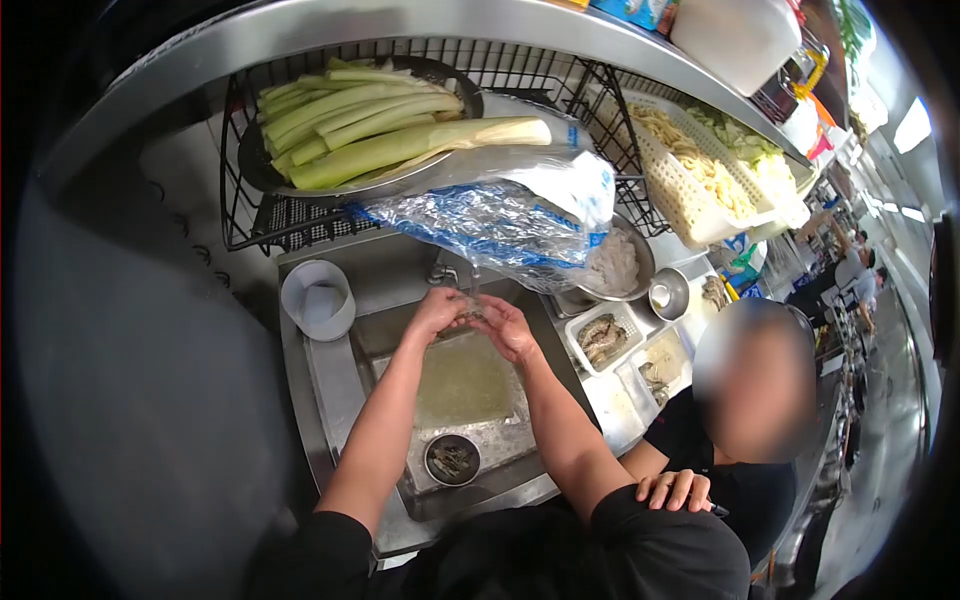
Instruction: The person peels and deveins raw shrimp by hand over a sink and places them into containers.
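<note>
Between the fingertips of our left hand [438, 312] and right hand [508, 327] we pinch a small translucent piece [475, 309] — too blurred to name — over the sink [415, 497], near the faucet [444, 272]. A round metal bowl [430, 462] of dark bits sits in the basin. Right of it, shrimp [602, 338] fill a white basket [630, 354] — and a co-worker's hand [676, 489] rests on our right sleeve [655, 530].
</note>
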Demonstrator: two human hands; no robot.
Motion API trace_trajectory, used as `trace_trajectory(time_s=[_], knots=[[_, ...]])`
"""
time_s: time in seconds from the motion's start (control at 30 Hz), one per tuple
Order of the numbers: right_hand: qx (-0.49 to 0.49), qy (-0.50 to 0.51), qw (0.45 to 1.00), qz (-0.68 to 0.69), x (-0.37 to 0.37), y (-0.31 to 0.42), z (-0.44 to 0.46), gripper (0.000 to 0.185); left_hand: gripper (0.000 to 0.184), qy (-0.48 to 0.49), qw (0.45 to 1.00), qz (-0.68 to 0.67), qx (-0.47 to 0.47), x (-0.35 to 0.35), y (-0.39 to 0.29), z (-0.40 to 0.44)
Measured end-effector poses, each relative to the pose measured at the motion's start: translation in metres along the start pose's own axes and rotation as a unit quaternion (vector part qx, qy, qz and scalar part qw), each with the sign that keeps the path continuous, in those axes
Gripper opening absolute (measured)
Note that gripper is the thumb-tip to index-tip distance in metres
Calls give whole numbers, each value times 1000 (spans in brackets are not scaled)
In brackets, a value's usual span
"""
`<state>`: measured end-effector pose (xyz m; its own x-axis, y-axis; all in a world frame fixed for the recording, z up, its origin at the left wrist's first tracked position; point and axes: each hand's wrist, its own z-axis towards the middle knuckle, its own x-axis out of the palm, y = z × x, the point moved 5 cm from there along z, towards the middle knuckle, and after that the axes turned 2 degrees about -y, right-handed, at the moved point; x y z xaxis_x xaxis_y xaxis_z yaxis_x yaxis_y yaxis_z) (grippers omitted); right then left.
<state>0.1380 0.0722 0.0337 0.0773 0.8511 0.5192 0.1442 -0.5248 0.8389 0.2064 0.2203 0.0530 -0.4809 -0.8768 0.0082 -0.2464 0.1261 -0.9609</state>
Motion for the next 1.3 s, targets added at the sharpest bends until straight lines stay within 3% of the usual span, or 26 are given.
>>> trace_trajectory(time_s=[0.27,0.5,0.53,0.57,0.6,0.63,0.77,1.0,1.3], knots=[[24,-6,999,-28,3,-3,6,28,16,-2,1000,-25,-5,-1,0,0],[15,-69,983,-171,1,1,-2,27,17,-39,999,-7,11,7,-2,-5],[-10,-82,977,-197,0,5,-5,26,18,1,1000,-15,-3,14,-21,-20],[-23,-70,971,-226,-22,-6,9,27,21,94,986,-141,5,35,-14,-11],[-36,-58,965,-254,-45,-17,19,29,22,-41,998,25,26,16,-5,0],[7,-54,964,-261,-20,-7,12,28,22,-57,997,5,41,9,-3,-4],[-1,-51,973,-225,-8,9,8,25,22,-57,996,-59,21,8,-6,-3],[-4,-44,979,-197,10,9,4,27,20,-83,994,-57,34,-3,-11,-9],[4,-22,980,-196,9,12,3,29,20,-44,997,-55,22,0,1,-6]])
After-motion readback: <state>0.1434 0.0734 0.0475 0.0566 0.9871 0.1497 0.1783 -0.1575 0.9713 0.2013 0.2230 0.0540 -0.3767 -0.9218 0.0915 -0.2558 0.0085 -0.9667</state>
